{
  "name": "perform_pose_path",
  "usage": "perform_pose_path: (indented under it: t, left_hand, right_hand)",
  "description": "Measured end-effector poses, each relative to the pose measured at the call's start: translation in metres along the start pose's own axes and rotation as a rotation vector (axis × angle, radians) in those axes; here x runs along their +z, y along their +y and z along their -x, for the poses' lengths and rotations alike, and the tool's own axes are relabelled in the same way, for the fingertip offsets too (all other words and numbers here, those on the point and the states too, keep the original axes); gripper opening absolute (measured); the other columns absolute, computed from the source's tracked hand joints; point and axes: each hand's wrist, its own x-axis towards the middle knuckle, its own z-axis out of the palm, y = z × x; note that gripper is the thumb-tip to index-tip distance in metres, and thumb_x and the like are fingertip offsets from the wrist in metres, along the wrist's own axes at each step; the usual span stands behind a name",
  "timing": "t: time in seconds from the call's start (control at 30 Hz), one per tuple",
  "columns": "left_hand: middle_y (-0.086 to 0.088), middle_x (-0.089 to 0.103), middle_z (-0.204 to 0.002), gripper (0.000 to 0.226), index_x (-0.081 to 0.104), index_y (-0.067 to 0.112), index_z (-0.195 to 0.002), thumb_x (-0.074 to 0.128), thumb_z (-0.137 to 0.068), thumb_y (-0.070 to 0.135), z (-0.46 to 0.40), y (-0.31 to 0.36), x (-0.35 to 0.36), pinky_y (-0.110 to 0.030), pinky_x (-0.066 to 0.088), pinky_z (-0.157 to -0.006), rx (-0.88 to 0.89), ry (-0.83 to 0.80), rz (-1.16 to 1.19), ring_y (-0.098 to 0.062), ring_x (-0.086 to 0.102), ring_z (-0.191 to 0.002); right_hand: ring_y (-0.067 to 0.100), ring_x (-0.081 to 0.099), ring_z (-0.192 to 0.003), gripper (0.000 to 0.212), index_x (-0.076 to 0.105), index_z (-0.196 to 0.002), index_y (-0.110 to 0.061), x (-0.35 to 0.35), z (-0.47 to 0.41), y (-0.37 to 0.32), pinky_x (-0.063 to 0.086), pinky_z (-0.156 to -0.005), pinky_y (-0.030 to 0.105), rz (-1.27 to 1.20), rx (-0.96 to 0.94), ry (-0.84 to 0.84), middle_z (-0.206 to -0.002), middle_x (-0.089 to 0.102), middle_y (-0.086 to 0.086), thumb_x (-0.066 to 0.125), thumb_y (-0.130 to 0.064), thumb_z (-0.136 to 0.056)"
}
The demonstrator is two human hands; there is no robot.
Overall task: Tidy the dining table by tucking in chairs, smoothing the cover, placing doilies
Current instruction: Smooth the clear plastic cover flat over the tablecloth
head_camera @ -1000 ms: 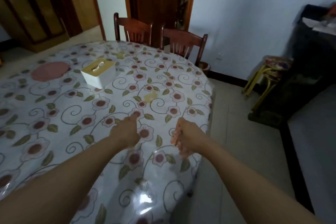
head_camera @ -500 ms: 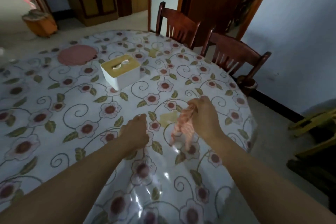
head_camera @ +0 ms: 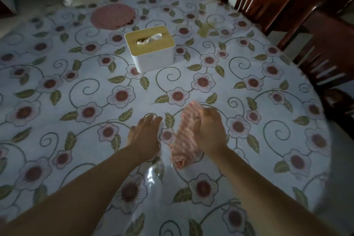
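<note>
Doily, pink crocheted cloth (head_camera: 184,136), now hangs bunched in my right hand (head_camera: 208,132), lifted since a moment ago; my left hand (head_camera: 145,134) rests flat beside it. Next: spread it.

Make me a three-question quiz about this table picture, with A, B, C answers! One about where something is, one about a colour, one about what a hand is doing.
1. Where is the tissue box?
A. On the floor
B. On the table, beyond the hands
C. On a chair

2. What colour is the flat round doily at the far side?
A. Pink
B. Blue
C. Black

3. What is the right hand doing?
A. Lying flat, holding nothing
B. Pulling a tissue
C. Holding a crumpled pink doily

Answers: 1 B, the box stands on the flowered cover farther off than both hands. 2 A, it looks dusty pink. 3 C, its fingers curl round the cloth, while the left hand rests on the cover.
</note>
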Motion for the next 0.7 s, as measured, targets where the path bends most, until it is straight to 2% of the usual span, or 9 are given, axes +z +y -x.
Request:
perform_pose_path:
  t: [0.1,0.17,0.27,0.33,0.4,0.47,0.53,0.63,0.7]
  left_hand:
    - [-0.001,0.015,-0.156,0.072,0.024,0.025,-0.145,0.053,-0.082,0.007,-0.011,0.002,0.012,-0.048,0.023,-0.112,-0.043,0.049,-0.025,-0.022,0.014,-0.143]
    - [0.000,0.006,-0.159,0.075,0.020,0.026,-0.147,0.053,-0.082,0.005,-0.018,0.002,0.019,-0.048,0.017,-0.114,-0.073,0.067,-0.040,-0.022,0.006,-0.145]
    - [0.000,0.006,-0.159,0.073,0.023,0.026,-0.145,0.054,-0.082,0.007,-0.025,-0.002,0.031,-0.049,0.017,-0.114,-0.093,0.098,-0.034,-0.021,0.005,-0.145]
    - [-0.001,0.010,-0.157,0.069,0.028,0.025,-0.142,0.055,-0.081,0.009,-0.026,-0.004,0.038,-0.048,0.022,-0.112,-0.083,0.112,-0.033,-0.021,0.007,-0.145]
    - [-0.003,0.011,-0.157,0.063,0.031,0.023,-0.140,0.054,-0.082,0.010,-0.024,-0.003,0.044,-0.046,0.024,-0.110,-0.076,0.133,-0.020,-0.021,0.007,-0.145]
    - [-0.005,0.010,-0.158,0.060,0.031,0.021,-0.140,0.051,-0.085,0.011,-0.024,-0.001,0.046,-0.044,0.024,-0.110,-0.074,0.151,0.003,-0.022,0.005,-0.145]
    - [-0.006,0.009,-0.159,0.058,0.030,0.020,-0.142,0.048,-0.087,0.011,-0.025,-0.001,0.050,-0.045,0.022,-0.111,-0.076,0.159,0.025,-0.023,0.004,-0.146]
    - [-0.002,0.006,-0.160,0.059,0.026,0.023,-0.145,0.046,-0.089,0.015,-0.025,-0.007,0.056,-0.050,0.017,-0.113,-0.079,0.156,0.033,-0.022,0.002,-0.147]
    - [0.001,0.007,-0.160,0.062,0.026,0.025,-0.146,0.048,-0.089,0.015,-0.026,-0.012,0.056,-0.051,0.016,-0.114,-0.067,0.153,0.046,-0.020,0.002,-0.147]
  right_hand:
    - [0.030,0.023,-0.142,0.051,0.028,-0.146,-0.002,0.049,-0.010,0.009,0.024,-0.116,0.041,0.095,-0.086,-0.021,-0.152,0.030,0.017,0.036,-0.010,-0.096]
    - [0.030,0.002,-0.147,0.060,0.015,-0.149,0.000,0.082,-0.003,0.012,0.011,-0.120,0.044,0.233,-0.125,-0.056,-0.157,0.008,0.017,0.037,-0.015,-0.095]
    - [0.029,0.018,-0.145,0.066,0.023,-0.146,-0.002,0.103,0.013,0.008,0.015,-0.119,0.047,0.241,-0.180,-0.040,-0.155,0.021,0.015,0.046,-0.034,-0.093]
    - [0.032,0.034,-0.138,0.058,0.033,-0.142,-0.007,0.102,0.027,0.014,0.032,-0.111,0.052,0.299,-0.410,-0.109,-0.150,0.036,0.014,0.044,-0.033,-0.091]
    - [0.033,0.032,-0.139,0.055,0.031,-0.144,-0.011,0.085,0.025,0.033,0.034,-0.110,0.051,0.358,-0.502,-0.110,-0.150,0.036,0.012,0.039,-0.027,-0.092]
    - [0.032,0.020,-0.144,0.050,0.027,-0.146,-0.008,0.067,0.004,0.064,0.025,-0.115,0.049,0.419,-0.340,-0.035,-0.153,0.028,0.013,0.028,-0.017,-0.096]
    - [0.036,0.023,-0.142,0.050,0.032,-0.143,-0.001,0.054,-0.023,0.095,0.025,-0.114,0.051,0.495,-0.142,0.062,-0.150,0.032,0.021,0.020,-0.023,-0.100]
    - [0.043,0.030,-0.138,0.058,0.036,-0.143,-0.004,0.059,-0.039,0.113,0.023,-0.112,0.058,0.494,0.022,0.135,-0.147,0.035,0.025,0.034,-0.038,-0.097]
    - [0.039,0.027,-0.140,0.056,0.036,-0.144,-0.007,0.078,-0.031,0.096,0.017,-0.114,0.058,0.458,-0.043,0.201,-0.150,0.033,0.021,0.049,-0.028,-0.093]
